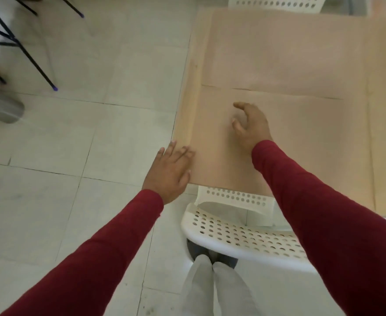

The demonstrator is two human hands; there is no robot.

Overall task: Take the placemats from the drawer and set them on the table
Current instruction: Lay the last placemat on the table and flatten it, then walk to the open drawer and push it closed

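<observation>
I see the near tan rectangular placemat [278, 142] lying flat on the table [188, 103], directly under my right hand [251, 124]. That hand hovers or rests over the mat's left half with fingers curled loosely and spread, grasping nothing; I cannot tell whether the fingertips actually touch the surface. My left hand [170, 172] is flat and released, fingers extended, with the fingertips at the near left corner of the same mat, where it meets the table's pale wooden edge. The palm hangs past that edge, over the white tiled floor [73, 144].

A second tan placemat [285, 49] lies beyond the right hand, its near edge meeting or slightly overlapping the far edge of the first along a thin dark seam; which one lies on top I cannot make out. To the right of the right hand, a further tan strip [385, 110] runs up the table, cut off by the frame, and I cannot say whether it is another mat or bare table.

Both dark red sleeves [324, 213] cover much of the view. Below the hands, a white perforated plastic chair [237, 233] is tucked against the table's near edge, partly hidden by the right sleeve. Another white perforated chair back [276, 2] is cut off at the top. Left of the left hand, black thin metal legs [21, 44] and a blurred grey object [3, 110] stand on the floor.
</observation>
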